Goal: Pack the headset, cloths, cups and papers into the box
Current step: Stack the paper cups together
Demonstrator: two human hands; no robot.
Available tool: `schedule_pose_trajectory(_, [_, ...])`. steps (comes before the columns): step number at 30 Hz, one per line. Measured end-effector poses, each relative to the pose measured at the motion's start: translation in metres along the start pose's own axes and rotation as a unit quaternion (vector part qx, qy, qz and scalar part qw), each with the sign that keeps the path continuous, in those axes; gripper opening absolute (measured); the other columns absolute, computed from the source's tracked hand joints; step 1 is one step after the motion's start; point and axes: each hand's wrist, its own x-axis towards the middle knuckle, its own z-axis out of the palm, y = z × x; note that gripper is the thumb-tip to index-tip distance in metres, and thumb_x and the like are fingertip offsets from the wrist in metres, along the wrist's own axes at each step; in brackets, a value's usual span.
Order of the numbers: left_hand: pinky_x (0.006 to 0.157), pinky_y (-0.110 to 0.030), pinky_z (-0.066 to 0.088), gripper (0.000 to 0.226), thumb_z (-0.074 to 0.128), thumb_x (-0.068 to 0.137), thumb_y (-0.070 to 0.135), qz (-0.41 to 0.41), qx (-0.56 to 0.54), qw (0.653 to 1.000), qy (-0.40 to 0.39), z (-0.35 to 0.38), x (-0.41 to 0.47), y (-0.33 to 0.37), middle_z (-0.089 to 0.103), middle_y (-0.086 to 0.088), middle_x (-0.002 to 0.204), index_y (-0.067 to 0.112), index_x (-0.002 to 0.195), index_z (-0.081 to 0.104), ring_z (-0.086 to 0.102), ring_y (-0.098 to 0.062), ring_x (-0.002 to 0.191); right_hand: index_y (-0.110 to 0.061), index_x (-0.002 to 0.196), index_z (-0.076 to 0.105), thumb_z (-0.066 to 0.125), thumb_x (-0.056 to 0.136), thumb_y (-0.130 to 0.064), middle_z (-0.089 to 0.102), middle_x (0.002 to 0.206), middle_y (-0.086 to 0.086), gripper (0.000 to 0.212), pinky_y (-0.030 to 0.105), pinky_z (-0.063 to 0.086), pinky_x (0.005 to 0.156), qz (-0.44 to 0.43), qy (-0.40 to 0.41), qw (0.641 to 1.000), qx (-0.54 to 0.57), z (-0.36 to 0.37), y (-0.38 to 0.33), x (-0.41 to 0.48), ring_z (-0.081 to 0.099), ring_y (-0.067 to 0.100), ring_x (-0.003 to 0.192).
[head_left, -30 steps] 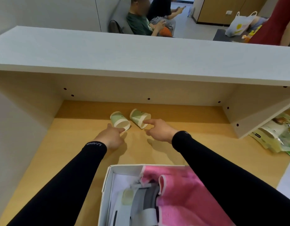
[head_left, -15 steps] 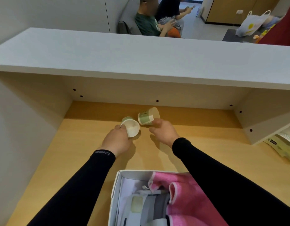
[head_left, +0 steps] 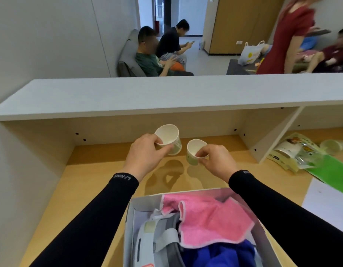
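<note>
My left hand (head_left: pixel 145 155) grips a white and green paper cup (head_left: pixel 169 138) by its rim, lifted above the wooden desk. My right hand (head_left: pixel 215 160) pinches the rim of a second paper cup (head_left: pixel 194 152) just to the right of the first; both mouths face me. Close to me stands the open white box (head_left: pixel 129 224). Inside it lie a grey headset (head_left: pixel 159 239), a pink cloth (head_left: pixel 207 218) and a blue cloth (head_left: pixel 220 255). A white paper sheet (head_left: pixel 328 205) lies on the desk to the right.
A grey shelf (head_left: pixel 166 95) overhangs the back of the desk, with a slanted support panel (head_left: pixel 271 139) on the right. Snack packets (head_left: pixel 294 151), a plastic cup (head_left: pixel 332 146) and a green bag (head_left: pixel 332 170) lie at the right. Several people are in the room beyond.
Both hands have lifted the two cups off the desk and turned them mouth-up toward me. The view has tilted upward, showing more of the room.
</note>
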Motion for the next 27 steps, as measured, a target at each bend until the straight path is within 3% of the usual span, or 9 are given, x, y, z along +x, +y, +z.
schedule_pose_trajectory(5, [0.075,-0.028,0.047,0.036,0.059,0.082,0.052,0.087,-0.088,0.992,0.007,0.007,-0.011,0.048,0.065,0.003,0.094,0.017,0.090,0.065,0.059,-0.014,0.086,-0.020,0.098,0.074,0.059,0.085,-0.018,0.072,0.105,0.003,0.020,0.029,0.044,0.078,-0.025,0.000,0.998,-0.051,-0.014,0.020,-0.030,0.062,0.022,0.099])
schedule_pose_trajectory(8, [0.076,-0.031,0.048,0.034,0.060,0.083,0.049,0.149,-0.083,0.985,-0.011,0.018,-0.018,0.074,0.066,0.001,0.093,0.015,0.087,0.064,0.060,-0.015,0.087,-0.016,0.096,0.076,0.064,0.084,-0.021,0.072,0.102,0.005,0.018,0.030,0.042,0.076,-0.065,0.036,0.996,-0.046,-0.024,0.028,-0.043,0.061,0.025,0.097])
schedule_pose_trajectory(11, [0.070,-0.029,0.041,0.034,0.057,0.085,0.047,0.203,-0.032,0.979,-0.009,0.029,-0.024,0.095,0.065,0.001,0.090,0.014,0.084,0.064,0.059,-0.019,0.085,-0.013,0.076,0.079,0.075,0.070,-0.016,0.075,0.078,0.005,0.007,0.030,0.049,0.061,-0.122,0.118,0.985,-0.042,-0.036,0.042,-0.058,0.066,0.030,0.074])
schedule_pose_trajectory(14, [0.069,-0.031,0.042,0.038,0.051,0.087,0.051,0.232,0.014,0.973,-0.005,0.036,-0.028,0.117,0.065,0.002,0.091,0.016,0.081,0.066,0.060,-0.019,0.086,-0.015,0.068,0.078,0.083,0.060,-0.011,0.071,0.067,0.000,0.011,0.016,0.040,0.057,-0.141,0.163,0.976,-0.028,-0.045,0.064,-0.073,0.062,0.021,0.063])
schedule_pose_trajectory(18, [0.072,-0.029,0.039,0.041,0.052,0.085,0.054,0.235,0.091,0.966,-0.050,0.049,-0.036,0.154,0.062,0.000,0.100,0.014,0.085,0.065,0.058,-0.021,0.095,-0.012,0.077,0.068,0.075,0.071,-0.008,0.064,0.078,0.003,0.011,0.020,0.044,0.067,-0.128,0.177,0.974,0.058,-0.059,0.095,-0.089,0.058,0.018,0.074])
schedule_pose_trajectory(22, [0.079,-0.033,0.044,0.043,0.068,0.075,0.048,0.160,0.020,0.973,-0.163,0.078,-0.054,0.188,0.050,-0.001,0.122,0.018,0.099,0.049,0.054,-0.023,0.102,-0.009,0.080,0.063,0.074,0.071,-0.002,0.053,0.082,-0.004,0.016,0.004,0.038,0.071,-0.136,0.206,0.963,0.105,-0.081,0.132,-0.104,0.051,0.009,0.076])
schedule_pose_trajectory(25, [0.078,-0.028,0.040,0.071,0.078,0.067,0.039,0.138,-0.008,0.975,-0.171,0.105,-0.071,0.216,0.049,-0.001,0.127,0.022,0.123,0.038,0.052,-0.020,0.103,-0.008,0.085,0.062,0.074,0.073,-0.003,0.051,0.085,-0.008,0.019,0.017,0.046,0.077,-0.151,0.206,0.958,0.128,-0.097,0.166,-0.116,0.056,0.010,0.080])
schedule_pose_trajectory(27, [0.076,-0.028,0.040,0.071,0.079,0.067,0.040,0.127,0.001,0.983,-0.135,0.124,-0.080,0.232,0.052,0.000,0.124,0.023,0.124,0.039,0.053,-0.020,0.098,-0.008,0.093,0.060,0.076,0.073,-0.006,0.052,0.090,-0.007,0.026,0.023,0.050,0.081,-0.156,0.195,0.956,0.151,-0.105,0.187,-0.124,0.057,0.010,0.084])
